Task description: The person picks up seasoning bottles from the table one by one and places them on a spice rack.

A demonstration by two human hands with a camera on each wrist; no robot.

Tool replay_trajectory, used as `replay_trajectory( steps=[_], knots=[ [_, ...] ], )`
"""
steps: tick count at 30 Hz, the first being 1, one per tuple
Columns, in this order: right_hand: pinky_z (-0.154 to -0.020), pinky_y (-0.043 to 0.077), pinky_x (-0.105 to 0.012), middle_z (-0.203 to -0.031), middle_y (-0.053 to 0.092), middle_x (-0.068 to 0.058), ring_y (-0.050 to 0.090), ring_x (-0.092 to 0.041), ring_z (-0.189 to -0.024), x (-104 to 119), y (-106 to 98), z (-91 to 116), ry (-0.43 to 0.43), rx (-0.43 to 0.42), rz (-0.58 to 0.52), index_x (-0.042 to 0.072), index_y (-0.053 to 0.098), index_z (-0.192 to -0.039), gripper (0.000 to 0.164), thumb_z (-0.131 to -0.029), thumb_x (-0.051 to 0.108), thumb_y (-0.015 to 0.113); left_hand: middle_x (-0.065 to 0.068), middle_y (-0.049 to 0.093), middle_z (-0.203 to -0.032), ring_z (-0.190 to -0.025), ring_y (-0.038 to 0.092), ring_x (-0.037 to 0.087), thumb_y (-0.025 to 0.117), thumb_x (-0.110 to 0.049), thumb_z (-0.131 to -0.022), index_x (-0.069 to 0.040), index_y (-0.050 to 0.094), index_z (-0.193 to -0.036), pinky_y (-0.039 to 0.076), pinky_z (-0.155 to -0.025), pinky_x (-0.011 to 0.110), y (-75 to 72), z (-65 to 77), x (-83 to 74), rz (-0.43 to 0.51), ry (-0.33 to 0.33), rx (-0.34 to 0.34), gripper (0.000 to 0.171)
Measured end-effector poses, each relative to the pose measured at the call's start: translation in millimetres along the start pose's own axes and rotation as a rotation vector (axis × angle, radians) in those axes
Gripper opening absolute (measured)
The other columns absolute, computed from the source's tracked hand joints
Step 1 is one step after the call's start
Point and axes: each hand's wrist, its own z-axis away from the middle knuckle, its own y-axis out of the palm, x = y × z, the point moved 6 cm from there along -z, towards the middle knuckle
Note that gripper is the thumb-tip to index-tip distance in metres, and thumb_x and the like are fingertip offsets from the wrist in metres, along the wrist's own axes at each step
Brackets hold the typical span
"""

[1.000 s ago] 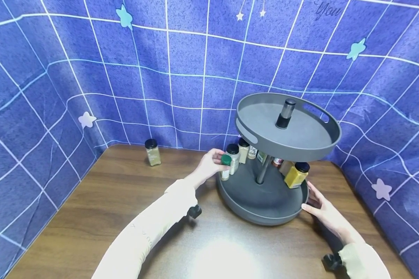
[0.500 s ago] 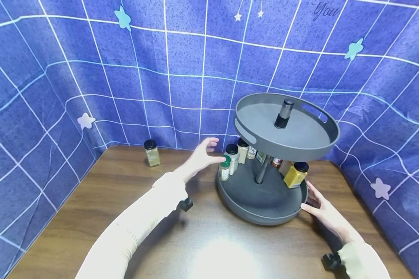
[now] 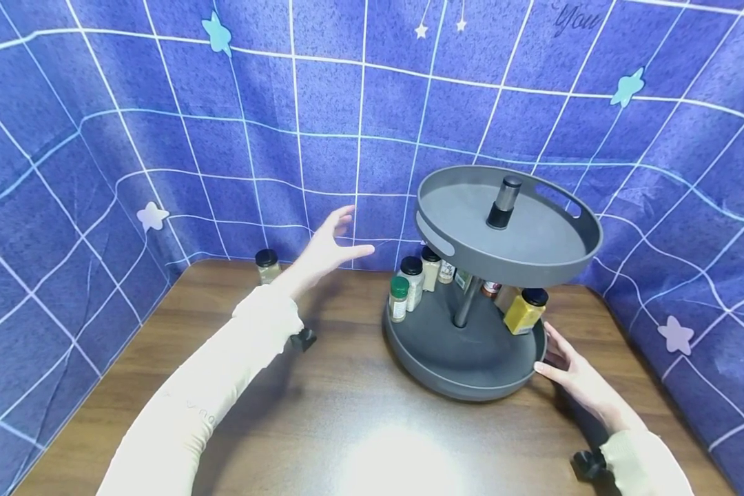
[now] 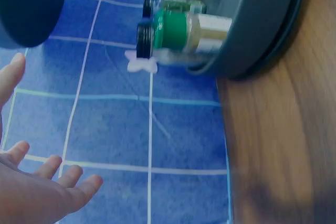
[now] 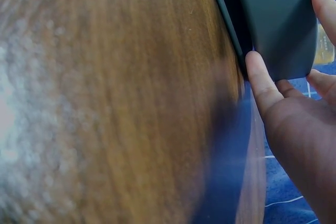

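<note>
My left hand (image 3: 330, 249) is raised above the table, fingers and thumb spread with nothing between them. Its forearm partly covers a black-capped spice jar (image 3: 266, 272) standing at the back left. To its right is a grey two-tier turntable (image 3: 471, 390). A green-capped spice jar (image 3: 399, 308) stands upright on its lower tier, beside a black-capped jar (image 3: 414, 284) of pale contents. My right hand (image 3: 564, 368) grips the lower tier's right rim (image 5: 283, 30), thumb and fingers on either side of the wall. A yellow jar (image 3: 523, 315) with a black cap stands close to that hand.
Several more spice jars line the back of the lower tier, partly hidden by the upper tier (image 3: 527, 234) and central post (image 3: 468, 303). The upper tier overhangs them. Blue gridded cloth (image 3: 322, 158) hangs behind and beside the wooden table (image 3: 322, 427).
My left hand has let go of the green-capped spice jar, leaving it on the lower tier, and moved left and up. My right hand stays at the rim.
</note>
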Motion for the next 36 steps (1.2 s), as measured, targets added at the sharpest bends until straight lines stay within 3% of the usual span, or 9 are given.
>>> replay_trajectory(
  steps=[5, 12, 17, 32, 36],
  knots=[
    [-0.084, 0.039, -0.006, -0.142, 0.029, -0.035, 0.044, 0.009, -0.109, -0.5, 0.6, -0.6, -0.008, 0.001, -0.006, 0.005, 0.007, -0.151, 0.079, -0.092, 0.007, 0.059, 0.011, 0.032, -0.15, -0.137, 0.03, 0.033, 0.081, -0.037, -0.072, -0.023, 0.029, -0.147, 0.032, -0.107, 0.053, -22.4, -1.1, 3.1, -0.044, -0.024, -0.024, 0.092],
    [-0.084, 0.039, -0.006, -0.142, 0.03, -0.035, 0.044, 0.009, -0.109, -0.6, 0.4, 0.0, -0.005, -0.003, -0.001, 0.006, 0.007, -0.151, 0.079, -0.092, 0.008, 0.059, 0.002, 0.029, -0.152, -0.14, 0.025, 0.028, 0.08, -0.048, -0.07, -0.034, 0.027, -0.147, 0.029, -0.109, 0.052, -51.7, 0.6, 13.6, -0.089, -0.082, -0.065, 0.094],
    [-0.084, 0.039, -0.006, -0.143, 0.029, -0.035, 0.044, 0.008, -0.11, -1.2, 0.7, 0.0, 0.0, -0.003, -0.006, 0.005, 0.007, -0.151, 0.079, -0.092, 0.008, 0.059, 0.004, 0.029, -0.153, -0.14, 0.024, 0.03, 0.078, -0.053, -0.069, -0.033, 0.025, -0.147, 0.028, -0.11, 0.053, -71.2, 2.4, 25.2, -0.14, -0.095, -0.103, 0.096],
    [-0.084, 0.039, -0.006, -0.142, 0.029, -0.035, 0.044, 0.008, -0.109, 0.0, 0.2, 0.6, -0.007, -0.006, -0.006, 0.005, 0.007, -0.151, 0.078, -0.092, 0.008, 0.059, 0.009, 0.019, -0.156, -0.143, 0.015, 0.035, 0.078, -0.05, -0.071, -0.027, 0.018, -0.15, 0.016, -0.114, 0.055, -120.0, 19.2, 80.8, -0.122, -0.18, -0.221, 0.102],
    [-0.084, 0.039, -0.006, -0.143, 0.03, -0.033, 0.047, -0.003, -0.114, 0.0, -0.2, 0.6, 0.007, -0.005, 0.02, 0.006, 0.007, -0.151, 0.079, -0.092, 0.01, 0.059, 0.009, 0.017, -0.156, -0.142, 0.016, 0.035, 0.078, -0.048, -0.072, -0.028, 0.017, -0.15, 0.018, -0.114, 0.054, -128.2, 25.6, 96.0, -0.094, -0.207, -0.271, 0.102]
  ],
)
